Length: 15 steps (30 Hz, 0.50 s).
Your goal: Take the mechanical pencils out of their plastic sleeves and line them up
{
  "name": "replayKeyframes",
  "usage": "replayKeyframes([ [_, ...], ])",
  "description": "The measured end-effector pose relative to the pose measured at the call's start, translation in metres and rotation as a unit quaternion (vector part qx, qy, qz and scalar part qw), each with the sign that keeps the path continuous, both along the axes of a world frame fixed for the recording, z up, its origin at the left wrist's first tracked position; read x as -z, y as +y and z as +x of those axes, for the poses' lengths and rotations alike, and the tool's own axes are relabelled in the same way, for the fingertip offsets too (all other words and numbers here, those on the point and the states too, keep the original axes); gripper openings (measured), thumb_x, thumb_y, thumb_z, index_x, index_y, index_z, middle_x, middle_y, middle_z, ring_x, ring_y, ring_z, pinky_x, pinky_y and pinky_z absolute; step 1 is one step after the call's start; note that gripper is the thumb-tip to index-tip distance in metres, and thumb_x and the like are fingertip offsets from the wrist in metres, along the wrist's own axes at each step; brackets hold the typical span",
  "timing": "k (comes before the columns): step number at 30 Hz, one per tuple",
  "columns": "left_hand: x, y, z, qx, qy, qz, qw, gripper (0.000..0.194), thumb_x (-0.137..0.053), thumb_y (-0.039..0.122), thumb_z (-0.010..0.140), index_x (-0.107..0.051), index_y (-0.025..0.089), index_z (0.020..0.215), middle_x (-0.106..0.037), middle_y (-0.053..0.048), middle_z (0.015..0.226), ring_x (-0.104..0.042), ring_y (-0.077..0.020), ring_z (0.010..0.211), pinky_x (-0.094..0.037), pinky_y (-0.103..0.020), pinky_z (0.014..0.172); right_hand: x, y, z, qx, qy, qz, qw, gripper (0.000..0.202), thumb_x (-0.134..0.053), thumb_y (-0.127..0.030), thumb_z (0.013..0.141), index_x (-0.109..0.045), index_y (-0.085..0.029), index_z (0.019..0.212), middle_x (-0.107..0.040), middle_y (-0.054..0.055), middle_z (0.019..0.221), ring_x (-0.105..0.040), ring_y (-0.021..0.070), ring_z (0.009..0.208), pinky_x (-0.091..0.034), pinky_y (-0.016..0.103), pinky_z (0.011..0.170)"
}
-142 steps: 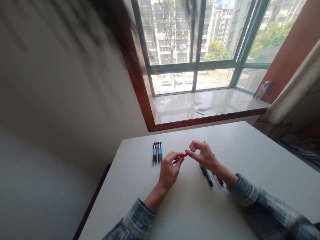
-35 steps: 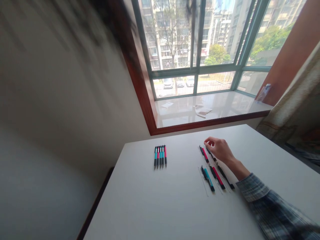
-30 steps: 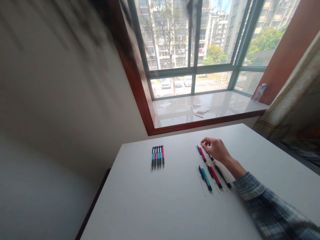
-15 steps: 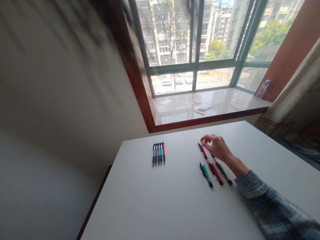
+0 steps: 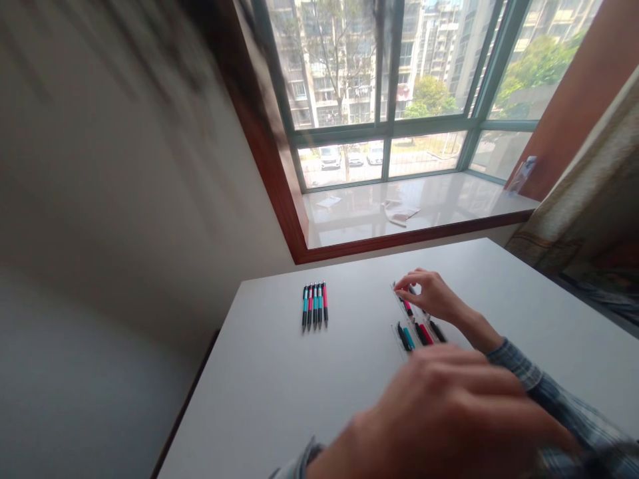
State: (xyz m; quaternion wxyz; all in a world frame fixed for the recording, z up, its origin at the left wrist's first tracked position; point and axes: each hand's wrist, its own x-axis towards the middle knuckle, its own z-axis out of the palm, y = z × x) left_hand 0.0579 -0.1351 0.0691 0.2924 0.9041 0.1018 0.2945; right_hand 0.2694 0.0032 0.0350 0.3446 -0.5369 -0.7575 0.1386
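Note:
My right hand is over the far group of pen parts. Its thumb and index finger are pinched at the upper end of a pink pen barrel; what lies between the fingertips is too small to make out. Large and blurred in the foreground, my left hand hangs over the near pen parts, its fingers smeared by motion. Partly behind it lie a teal barrel, a red barrel and a black barrel, with black grips and thin refills alongside.
Several whole pens, teal and pink with black grips, lie side by side on the white table. Beyond the table, a window sill holds a crumpled wrapper and a clear bottle. A curtain hangs at the right.
My left hand has come into view from below and covers the lower part of the near pen parts. My right hand has moved slightly left, its fingertips now at the pink barrel.

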Motion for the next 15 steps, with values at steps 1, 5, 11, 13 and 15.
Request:
replayKeyframes([
  [1, -0.008, 0.03, 0.003, -0.034, -0.014, -0.016, 0.999, 0.029, -0.057, 0.013, 0.091, -0.074, 0.032, 0.104, -0.073, 0.001, 0.093, -0.068, -0.0181, 0.09, -0.053, -0.03, 0.09, -0.001, -0.001, -0.001, -0.013, -0.002, -0.006, 1.0, 0.01, -0.069, -0.028, 0.087, -0.079, -0.025, 0.084, -0.076, 0.002, 0.081, -0.064, 0.0209, 0.081, -0.05, 0.033, 0.08],
  [5, -0.007, 0.113, -0.008, -0.247, -0.019, -0.052, 0.967, 0.026, -0.054, 0.007, 0.086, -0.074, 0.022, 0.088, -0.069, -0.002, 0.081, -0.061, -0.0152, 0.071, -0.053, -0.029, 0.074, -0.005, -0.004, -0.003, -0.025, -0.011, -0.02, 0.999, 0.015, -0.067, -0.03, 0.09, -0.078, -0.025, 0.082, -0.076, 0.002, 0.079, -0.064, 0.0201, 0.079, -0.049, 0.032, 0.077],
  [11, 0.03, 0.115, -0.023, -0.3, 0.102, -0.014, 0.948, 0.015, -0.066, 0.032, 0.09, -0.074, 0.026, 0.101, -0.066, -0.002, 0.087, -0.064, -0.0189, 0.082, -0.051, -0.03, 0.074, -0.006, -0.006, -0.004, -0.022, -0.02, -0.026, 0.999, 0.017, -0.065, -0.033, 0.092, -0.077, -0.024, 0.083, -0.074, 0.001, 0.077, -0.063, 0.0186, 0.075, -0.047, 0.03, 0.073],
  [13, 0.034, 0.11, -0.017, -0.298, 0.134, -0.003, 0.945, 0.018, -0.072, 0.038, 0.087, -0.074, 0.026, 0.101, -0.066, -0.002, 0.088, -0.064, -0.0206, 0.085, -0.051, -0.032, 0.076, -0.006, -0.006, -0.002, -0.037, -0.019, -0.037, 0.998, 0.016, -0.067, -0.033, 0.09, -0.078, -0.024, 0.082, -0.074, 0.002, 0.077, -0.064, 0.0187, 0.077, -0.047, 0.03, 0.075],
  [15, 0.037, 0.108, -0.013, -0.292, 0.156, -0.001, 0.944, 0.025, -0.077, 0.042, 0.082, -0.074, 0.027, 0.102, -0.066, -0.002, 0.09, -0.065, -0.0217, 0.086, -0.052, -0.034, 0.077, -0.007, -0.007, 0.0, -0.059, -0.022, -0.059, 0.996, 0.015, -0.069, -0.032, 0.088, -0.079, -0.024, 0.082, -0.074, 0.002, 0.078, -0.064, 0.0188, 0.077, -0.048, 0.03, 0.075],
])
